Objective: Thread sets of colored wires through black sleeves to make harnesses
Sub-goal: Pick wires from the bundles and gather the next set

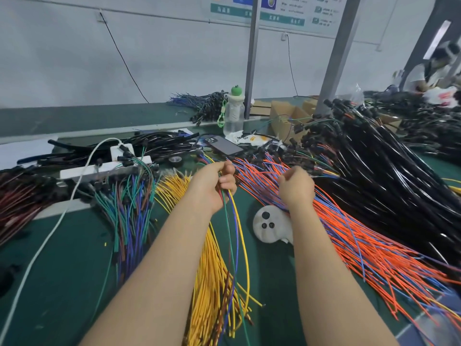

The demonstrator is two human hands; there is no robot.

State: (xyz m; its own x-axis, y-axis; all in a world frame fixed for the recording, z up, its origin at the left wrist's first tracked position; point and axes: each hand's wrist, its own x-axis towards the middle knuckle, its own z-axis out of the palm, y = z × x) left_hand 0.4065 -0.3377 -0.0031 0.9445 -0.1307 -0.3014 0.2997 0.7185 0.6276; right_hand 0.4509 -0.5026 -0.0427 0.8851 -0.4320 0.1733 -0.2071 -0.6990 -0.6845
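Head view. A wall notice [274,11] with teal bands is hanging behind the surface [62,270]; its writing is too blurred to read. The yellow print on a white packet [252,139] near the phone [225,146] is likewise illegible. No brand is showing on the clear bottle [234,113] with the green cap.

The left grip [217,186] is curling closed around a small set of wires [235,221], green, blue, yellow and red. They are passing through the fist and trailing down towards the near edge, over the pile of yellow wires [212,270] lying on the surface just beneath.

The right grip [296,188] is hovering with its fingers curled, its back towards the camera, directly over the spread of orange and blue wires [349,233]. Whether it is holding any wire cannot be told. It is standing apart from the left grip, level with it.

A heap of black sleeved cables [386,183] is lying to the right of the orange spread, and loose black sleeves [154,143] are lying at the back left. A white round device [270,224] is resting between the forearms. A white power strip [104,168] is sitting at the left.
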